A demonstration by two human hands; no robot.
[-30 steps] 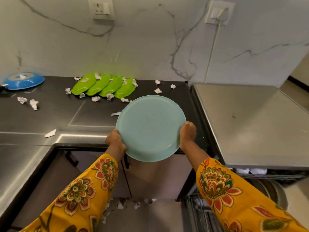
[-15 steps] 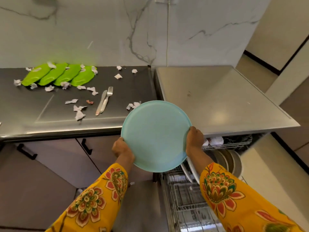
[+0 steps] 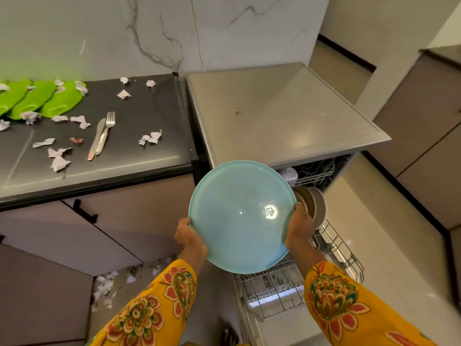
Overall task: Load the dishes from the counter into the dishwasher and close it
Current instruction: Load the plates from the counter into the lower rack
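Both hands are on the light blue plate [image 3: 240,217] here, and it is up in the air, tipped toward the camera, right above the pulled-out lower rack [image 3: 279,290] of the open dishwasher [image 3: 287,116]. The left hand [image 3: 189,237] has its grip pinching the plate's left rim, fingers tucked behind it, and the right hand [image 3: 298,227] pinches the right rim the same way, thumb on the near face. A bright glare spot with a small embossed mark sits on the plate's face. Just behind the right hand, round metal dishes [image 3: 313,204] stand on edge in the rack, and above them a white cup [image 3: 289,174] sits in the upper rack under the dishwasher's steel top. Over on the dark table [image 3: 154,113] to the left, a fork [image 3: 106,132] and a knife [image 3: 96,138] lie side by side, touching. Further back, 3 green plates [image 3: 37,99] overlap in a row by the marble wall. Torn paper scraps [image 3: 151,138] are scattered around them on the table, and more lie on the floor below the cabinets. Yellow floral sleeves [image 3: 334,303] cover both forearms.
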